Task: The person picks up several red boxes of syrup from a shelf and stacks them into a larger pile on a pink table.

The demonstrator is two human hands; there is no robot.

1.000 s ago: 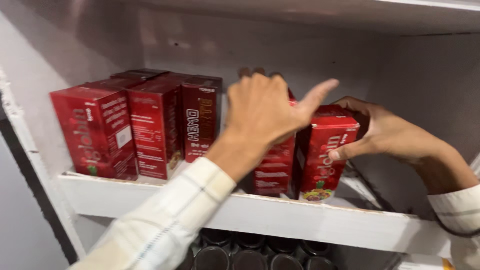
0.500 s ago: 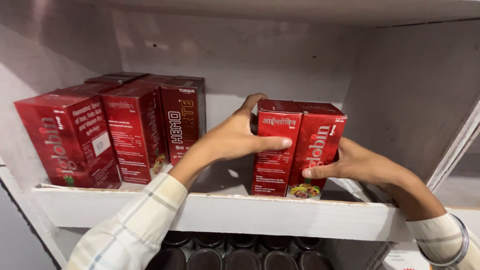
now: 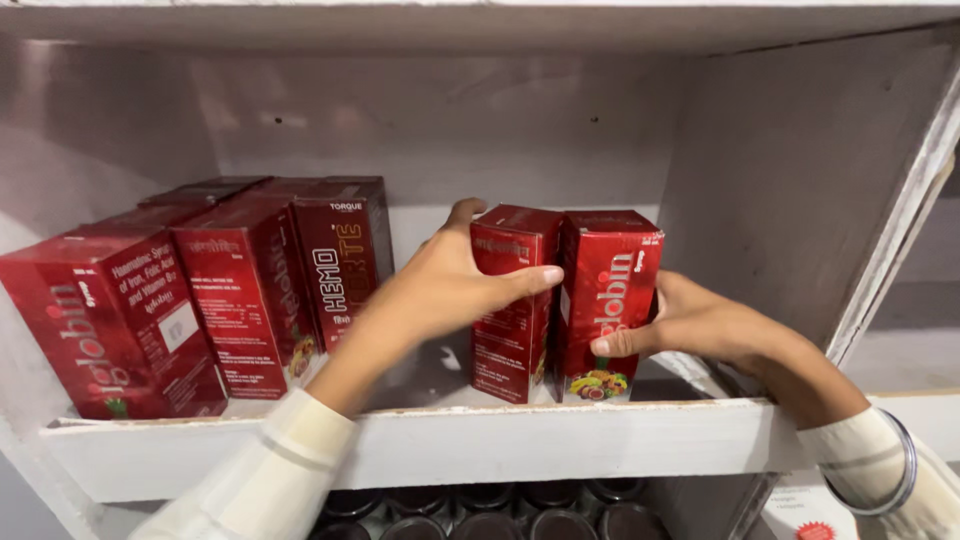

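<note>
At the centre of the frame, two red cartons stand upright side by side, touching, on a white wooden shelf (image 3: 560,440). On the left red carton (image 3: 512,300) the left hand (image 3: 440,290) is closed, thumb across its front face and fingers curled behind its far side. Round the right red carton (image 3: 608,300) the right hand (image 3: 700,325) is wrapped from the right, thumb pressed low on the front. Both wrists wear pale checked sleeves. Toward the left of the frame, well apart from the hands, a group of red cartons (image 3: 200,290) stands in rows against the shelf's left wall. Along the bottom edge, below the shelf, dark round bottle caps (image 3: 480,510) show in a row.
</note>
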